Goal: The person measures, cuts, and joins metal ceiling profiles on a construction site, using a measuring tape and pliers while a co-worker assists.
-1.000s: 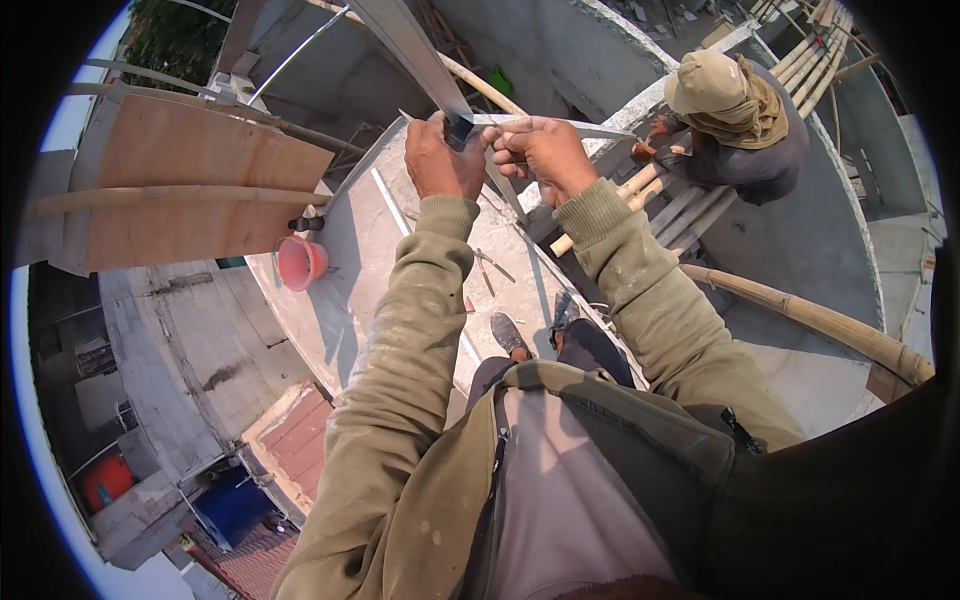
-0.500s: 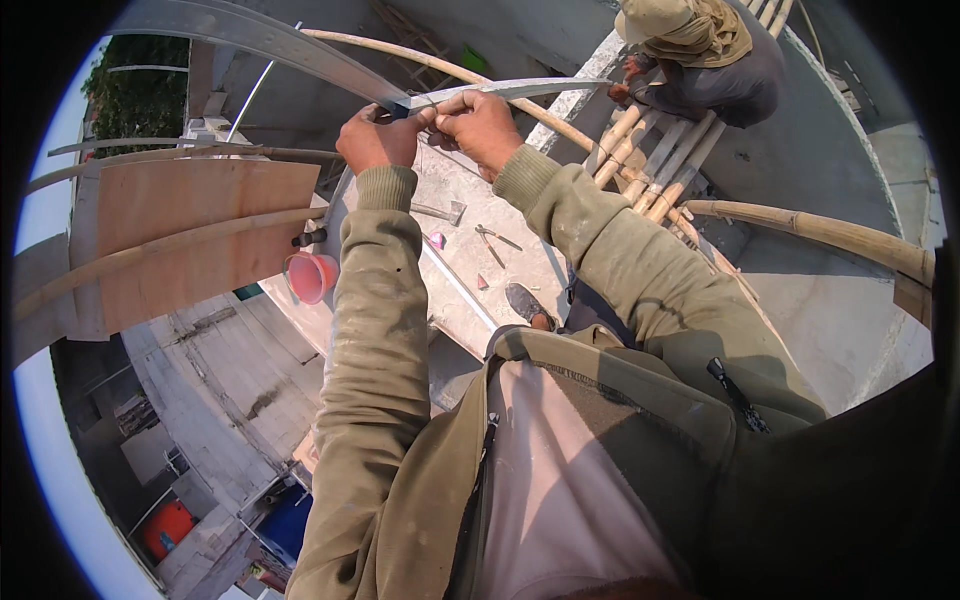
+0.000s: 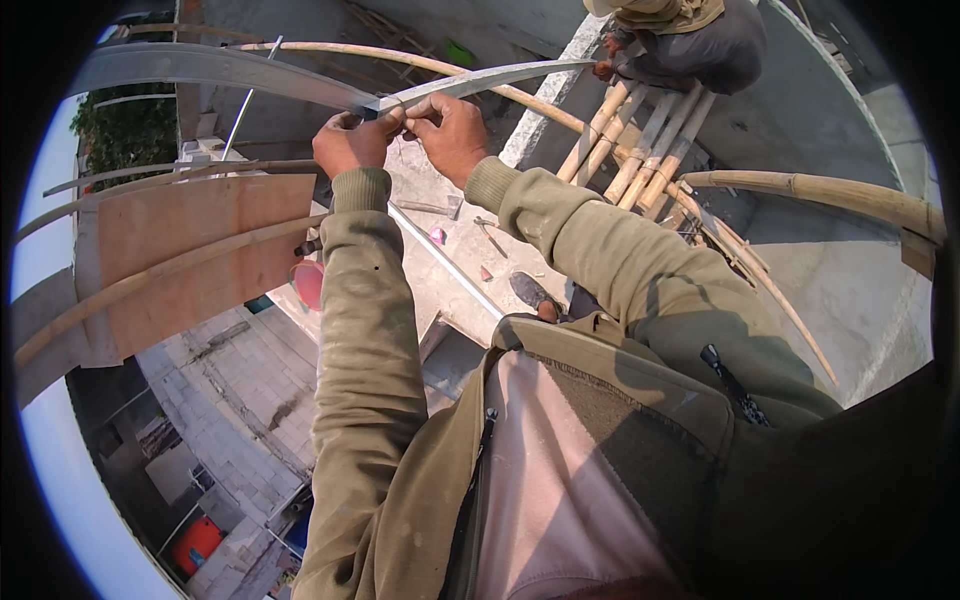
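Note:
My left hand [image 3: 352, 143] and my right hand [image 3: 452, 138] are raised close together, fingertips pinched and almost touching. Whatever small thing lies between the fingers is too small to make out. Just behind them, a grey metal channel [image 3: 220, 73] from the left meets a pale metal strip [image 3: 490, 77] running right; my hands are at this joint. Below, on a dusty pale platform [image 3: 465, 262], lie a hammer [image 3: 428, 207], pincers [image 3: 490, 237], a small pink object [image 3: 438, 236] and a reddish shard [image 3: 486, 273].
At the upper right a co-worker [image 3: 690, 45] crouches beside bundled bamboo poles [image 3: 640, 150]. Bamboo poles also cross behind the joint and at right. A plywood sheet [image 3: 205, 230] and a red bucket [image 3: 307, 285] are at left. My shoe [image 3: 532, 292] rests on the platform, high above lower roofs [image 3: 250, 380].
My view has shifted a little, and both pinched hands now appear slightly farther left. They remain at the metal joint, and the co-worker appears higher in the picture.

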The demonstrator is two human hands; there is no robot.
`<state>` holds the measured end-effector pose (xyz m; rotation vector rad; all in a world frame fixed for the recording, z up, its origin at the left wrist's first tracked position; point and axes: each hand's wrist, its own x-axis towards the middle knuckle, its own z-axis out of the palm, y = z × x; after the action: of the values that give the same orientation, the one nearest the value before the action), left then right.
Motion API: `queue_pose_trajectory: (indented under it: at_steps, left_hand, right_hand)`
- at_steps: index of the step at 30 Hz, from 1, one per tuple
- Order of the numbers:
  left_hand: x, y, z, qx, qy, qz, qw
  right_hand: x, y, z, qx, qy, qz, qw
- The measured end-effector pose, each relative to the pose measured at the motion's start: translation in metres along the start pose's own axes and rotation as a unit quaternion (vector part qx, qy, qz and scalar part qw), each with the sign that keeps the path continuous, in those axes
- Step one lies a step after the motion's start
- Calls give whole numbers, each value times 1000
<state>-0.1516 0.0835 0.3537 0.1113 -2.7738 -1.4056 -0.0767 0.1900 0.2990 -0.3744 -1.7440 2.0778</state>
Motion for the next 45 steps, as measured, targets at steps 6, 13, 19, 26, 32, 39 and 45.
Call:
queue_pose_trajectory:
  at_steps: [6, 13, 19, 26, 32, 39, 45]
  left_hand:
    - [-9, 11, 2, 57, 32, -4, 998]
    - [-15, 21, -1, 56, 23, -12, 998]
    - [-9, 11, 2, 74, 38, 7, 997]
    - [3, -9, 0, 36, 40, 34, 998]
    - [-7, 3, -1, 52, 47, 7, 998]
    - [-14, 17, -1, 80, 40, 0, 996]
    - [-10, 13, 2, 74, 34, 1, 997]
  right_hand:
    - [-27, 18, 11, -35, 6, -133, 991]
    - [-20, 21, 29, -102, 98, -146, 979]
    - [-14, 20, 31, -52, 142, -49, 987]
    - [-11, 28, 38, -19, 147, -1, 989]
    - [-26, 6, 39, -67, 157, -47, 984]
    - [-19, 13, 44, -82, 171, -51, 981]
    - [-11, 11, 44, 44, 164, 89, 981]
